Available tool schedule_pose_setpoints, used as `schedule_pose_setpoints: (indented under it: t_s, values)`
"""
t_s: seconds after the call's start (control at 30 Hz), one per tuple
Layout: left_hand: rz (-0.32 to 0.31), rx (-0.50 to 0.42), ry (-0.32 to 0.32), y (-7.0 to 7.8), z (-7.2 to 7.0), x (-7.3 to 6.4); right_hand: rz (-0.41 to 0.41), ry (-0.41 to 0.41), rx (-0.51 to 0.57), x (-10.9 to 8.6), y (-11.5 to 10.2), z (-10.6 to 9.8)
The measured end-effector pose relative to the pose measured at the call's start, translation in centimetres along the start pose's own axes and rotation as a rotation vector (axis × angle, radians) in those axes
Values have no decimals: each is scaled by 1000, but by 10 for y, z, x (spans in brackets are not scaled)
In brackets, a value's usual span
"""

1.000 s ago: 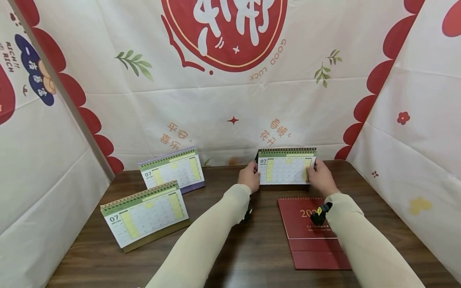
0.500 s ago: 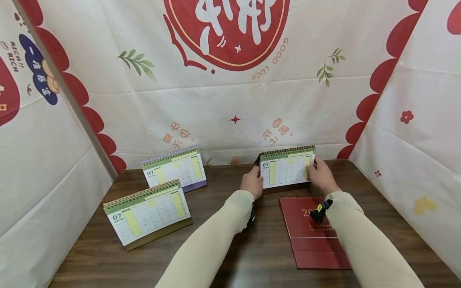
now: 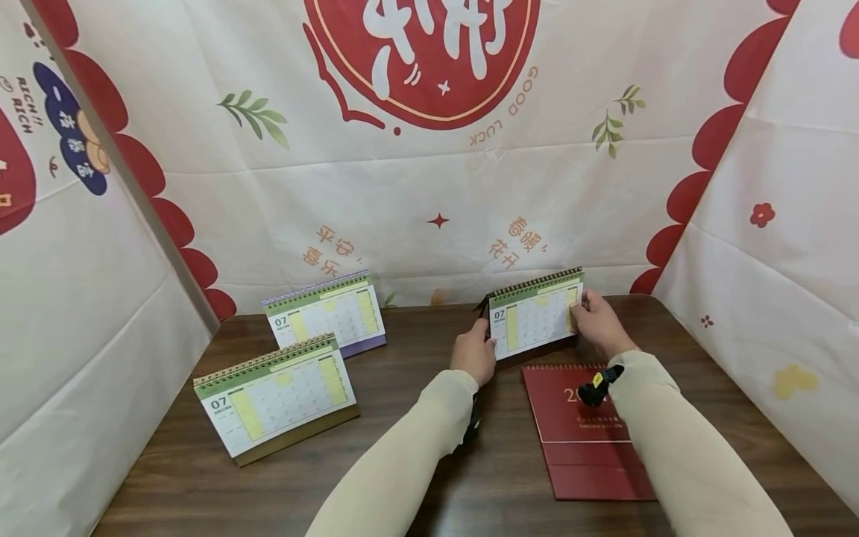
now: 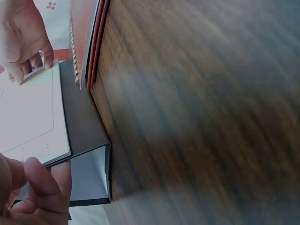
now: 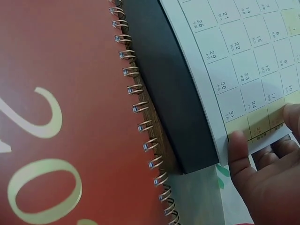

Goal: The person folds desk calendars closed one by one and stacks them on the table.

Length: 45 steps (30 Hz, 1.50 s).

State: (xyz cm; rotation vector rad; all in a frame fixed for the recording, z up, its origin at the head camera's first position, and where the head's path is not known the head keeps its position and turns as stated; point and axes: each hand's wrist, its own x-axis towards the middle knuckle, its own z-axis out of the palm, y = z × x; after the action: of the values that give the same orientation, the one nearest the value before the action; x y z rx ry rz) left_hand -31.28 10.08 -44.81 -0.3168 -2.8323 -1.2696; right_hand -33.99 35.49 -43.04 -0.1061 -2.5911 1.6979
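Observation:
A desk calendar [image 3: 537, 319] with a black stand and a page headed 07 stands angled at the back right of the table. My left hand [image 3: 475, 353] grips its left edge. In the left wrist view the thumb of the left hand [image 4: 42, 187] lies by the page corner, beside the stand's hollow side. At the other end my right hand [image 3: 599, 322] pinches the right edge of the pages. The right wrist view shows the fingers of the right hand [image 5: 262, 183] at the yellow column, with the black base [image 5: 173, 103] below the pages.
A red calendar [image 3: 577, 466] lies flat on the table [image 3: 429, 477], partly under my right forearm. Two more calendars stand at the left, one with a purple base [image 3: 362, 346], the nearer one with a brown base [image 3: 295, 435]. Printed cloth [image 3: 403, 186] walls the back and sides.
The black-stand calendar has turned, its left end swinging toward me and slightly right. My left hand came nearer with it; my right hand keeps its hold at the other edge.

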Motion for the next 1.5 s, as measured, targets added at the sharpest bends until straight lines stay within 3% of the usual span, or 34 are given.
schedule_pose_setpoints:
  t_s: [0.23,0.43,0.57,0.83,0.97,1.27,1.5]
  values:
    - [-2,-61,-23,1,-5,-9,25,0,49,0,2,1]
    - [6,-84,-7,-1,-7,-14,19,-5,87,1,4,3]
    - [13,-72,5,-2,-7,-16,20,-17,104,1,4,3]
    - [68,59,23,-3,-4,-23,1,-29,117,-2,2,6]
    - [79,69,28,-3,-3,-25,-2,-30,128,-4,2,6]
    - [73,69,11,0,-3,-25,81,-64,217,-6,-2,5]
    - [79,79,18,1,-2,-25,90,-10,262,-3,-5,10]
